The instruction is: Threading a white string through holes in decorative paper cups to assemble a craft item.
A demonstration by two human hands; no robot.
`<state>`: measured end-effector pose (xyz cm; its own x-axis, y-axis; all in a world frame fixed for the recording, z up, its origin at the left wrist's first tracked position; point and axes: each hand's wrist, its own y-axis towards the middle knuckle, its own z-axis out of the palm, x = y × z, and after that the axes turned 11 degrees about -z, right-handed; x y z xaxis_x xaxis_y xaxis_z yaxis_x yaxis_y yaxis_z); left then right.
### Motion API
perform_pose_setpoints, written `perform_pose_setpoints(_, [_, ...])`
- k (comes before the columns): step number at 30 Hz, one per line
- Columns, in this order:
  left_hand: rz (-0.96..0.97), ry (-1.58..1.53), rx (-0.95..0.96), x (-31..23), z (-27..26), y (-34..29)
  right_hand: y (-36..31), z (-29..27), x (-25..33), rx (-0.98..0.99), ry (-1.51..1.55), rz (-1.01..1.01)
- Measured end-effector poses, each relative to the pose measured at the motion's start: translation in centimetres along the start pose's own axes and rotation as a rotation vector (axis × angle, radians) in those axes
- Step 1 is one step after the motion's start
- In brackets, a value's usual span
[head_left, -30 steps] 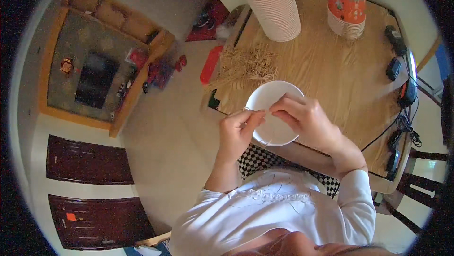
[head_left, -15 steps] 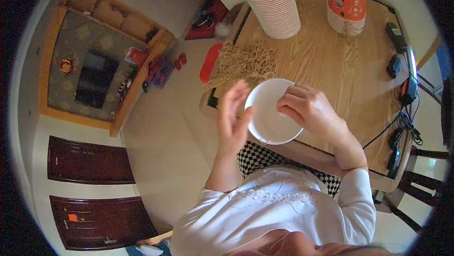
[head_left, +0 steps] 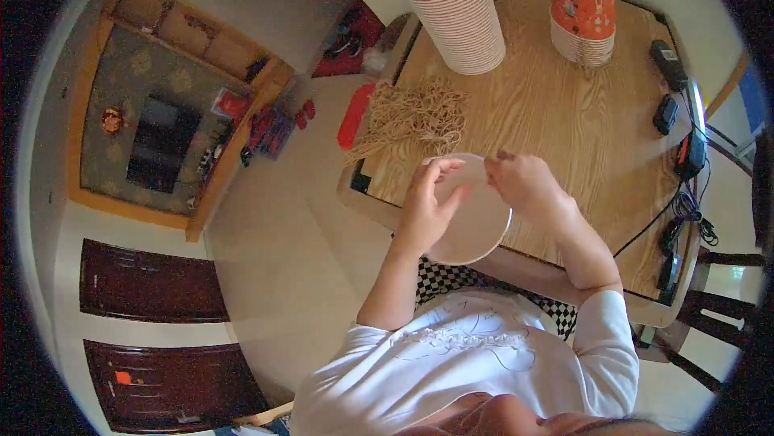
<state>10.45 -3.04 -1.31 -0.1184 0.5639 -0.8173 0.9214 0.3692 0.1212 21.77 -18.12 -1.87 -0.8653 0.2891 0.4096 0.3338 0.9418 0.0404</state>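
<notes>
A white paper tub (head_left: pixel 476 230) is tipped with its mouth toward me at the table's near edge, above my lap. At its far right rim, the fingers of my right hand (head_left: pixel 528 186) are closed in a pinch; whether a cord end is also between them is too small to tell. My left hand (head_left: pixel 427 206) lies over the tub's left rim, fingers curved and the thumb held apart across the mouth, with nothing visible between them. Just beyond the tub is a loose heap of tan twisted cords (head_left: pixel 419 118).
A tall stack of nested white tubs (head_left: pixel 451 17) leans at the table's far side. Right of it stands a shorter stack with an orange-and-green printed tub (head_left: pixel 582 13). Black adapters and cables (head_left: pixel 685 154) line the right edge. A red object (head_left: pixel 355 118) is beside the cord heap.
My left hand has moved right, over the tub's mouth. My right hand has shifted from inside the tub to its far right rim. The tub has tipped and come slightly nearer.
</notes>
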Motion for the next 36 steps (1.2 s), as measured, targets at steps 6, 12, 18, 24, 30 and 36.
perform_pose_setpoints(6, [0.112, -0.061, 0.127, -1.0, 0.3, -0.4, -1.2, -0.9, 1.7, -0.368, -0.115, -0.195])
perform_pose_setpoints(12, [-0.132, -0.423, 0.248, -0.9, 0.4, -0.7, -1.5, -2.0, 2.1, -0.372, 0.082, -0.338])
perform_pose_setpoints(18, [-0.168, -0.315, 0.153, 0.3, 0.5, -0.1, -0.9, -1.5, 1.4, -0.406, 0.057, -0.314])
perform_pose_setpoints(24, [-0.24, -0.292, 0.123, 0.2, 0.1, 0.0, -0.6, -1.4, 1.1, -0.412, 0.109, -0.277])
perform_pose_setpoints(30, [-0.277, -0.296, 0.119, 0.4, -0.3, 0.4, -0.2, -1.4, 0.6, -0.53, 0.145, -0.382])
perform_pose_setpoints(36, [-0.281, -0.32, 0.14, -0.2, -0.6, 0.4, 0.1, -1.5, 0.4, -0.535, 0.155, -0.434])
